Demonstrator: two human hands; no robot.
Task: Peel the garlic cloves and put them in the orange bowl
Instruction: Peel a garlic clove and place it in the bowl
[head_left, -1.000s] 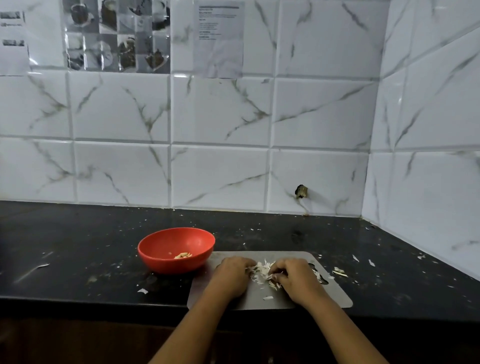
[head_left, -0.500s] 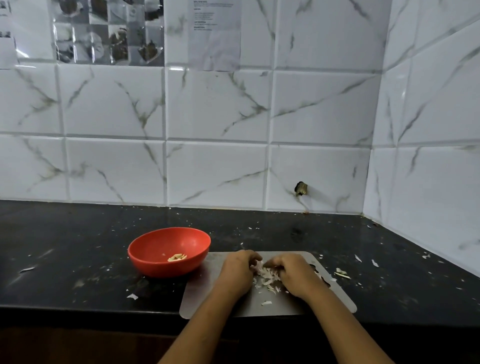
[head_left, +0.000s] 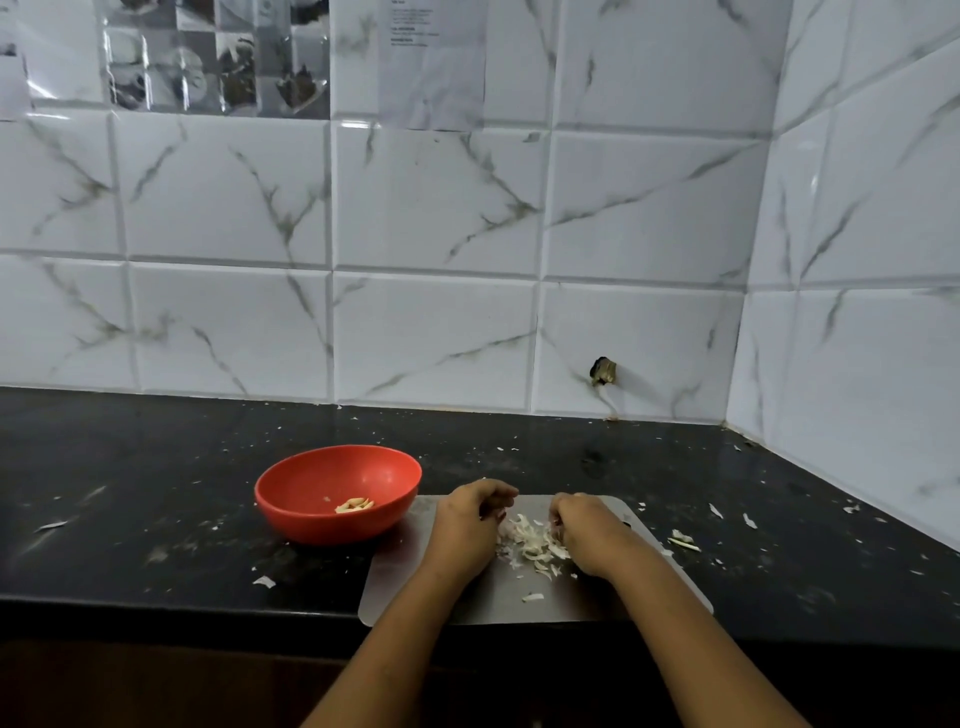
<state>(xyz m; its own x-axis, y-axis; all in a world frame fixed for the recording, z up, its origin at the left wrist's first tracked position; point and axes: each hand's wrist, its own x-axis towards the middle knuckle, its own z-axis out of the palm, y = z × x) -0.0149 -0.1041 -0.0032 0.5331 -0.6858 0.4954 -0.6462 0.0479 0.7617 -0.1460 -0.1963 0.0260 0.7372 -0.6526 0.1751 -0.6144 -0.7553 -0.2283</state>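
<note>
I cannot tell whether left hand (head_left: 470, 525) or right hand (head_left: 587, 535), fingers curled beside the peel pile (head_left: 532, 543) on the cutting board (head_left: 415, 587), grips a clove. Peeled cloves (head_left: 355, 504) lie in orange bowl (head_left: 322, 525), long axes roughly left-right.

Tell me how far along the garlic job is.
Done: a few peeled cloves lie in the orange bowl. In hand: left hand and right hand, both curled, are at the pile of skins on the board; what they hold is hidden. Left: how many cloves remain cannot be told.
</note>
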